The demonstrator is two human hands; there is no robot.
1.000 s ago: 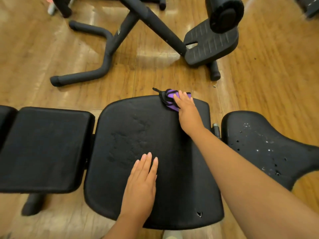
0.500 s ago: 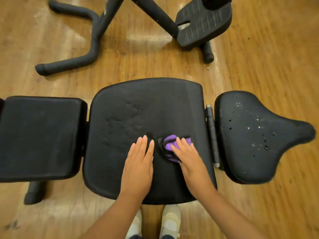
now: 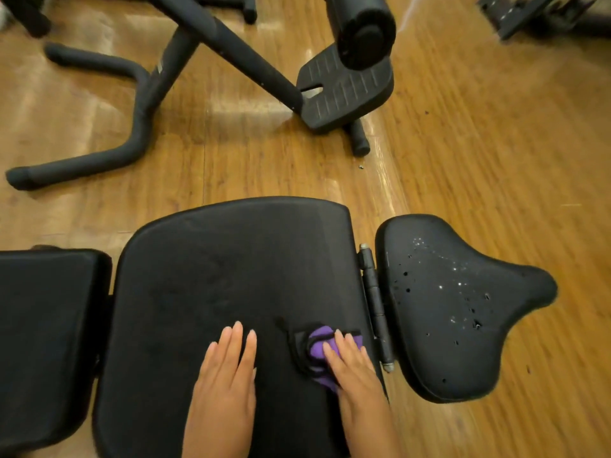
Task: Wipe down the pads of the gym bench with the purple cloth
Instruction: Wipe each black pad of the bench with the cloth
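Note:
The gym bench lies across the lower view with three black pads: a left pad [image 3: 46,325], a wide middle pad [image 3: 231,269] and a worn right seat pad [image 3: 463,302] pitted with small holes and white flecks. The purple cloth [image 3: 316,345], bunched with a black edge, rests near the right edge of the middle pad. My right hand [image 3: 353,368] presses flat on the cloth, covering its right part. My left hand [image 3: 228,375] lies flat on the middle pad, fingers together, just left of the cloth and apart from it.
A metal hinge bar [image 3: 375,302] sits in the gap between the middle and right pads. Beyond the bench on the wooden floor stands another black machine with a curved tubular leg [image 3: 132,104], a ribbed footplate [image 3: 347,90] and a foam roller [image 3: 362,26].
My right hand drew the cloth from the far edge of the middle pad to its near right part, then shifted it slightly right. My left hand stayed flat on the pad.

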